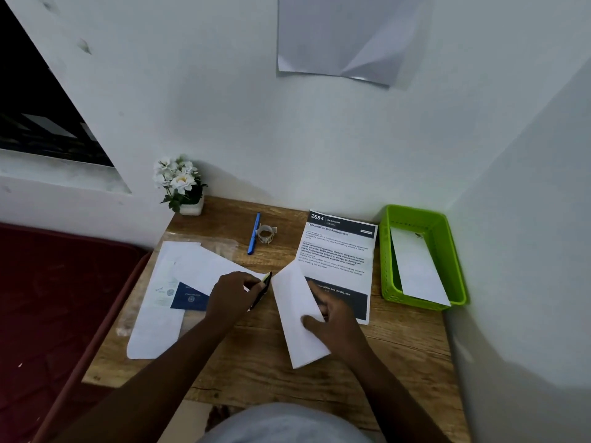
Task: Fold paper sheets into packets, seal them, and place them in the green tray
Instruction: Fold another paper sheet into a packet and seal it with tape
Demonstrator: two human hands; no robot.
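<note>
- Folded paper packet (300,318): desk centre, pinched by right hand (335,318), thumb on top.
- Left hand (235,295): fingers curled round dark marker (263,289).
- Green tray (391,251): right, holds one packet (419,266).
- Instruction sheet (339,251) between; blue pen (253,233), sticker roll (266,233), flower pot (191,208) behind.

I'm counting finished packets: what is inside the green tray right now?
One folded white packet lies slanted in the green tray, its near end resting over the front rim. Whether anything lies under it cannot be seen; the paper covers most of the tray floor.

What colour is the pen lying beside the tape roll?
Blue; the slim plastic pen shows best in the head view.
</note>
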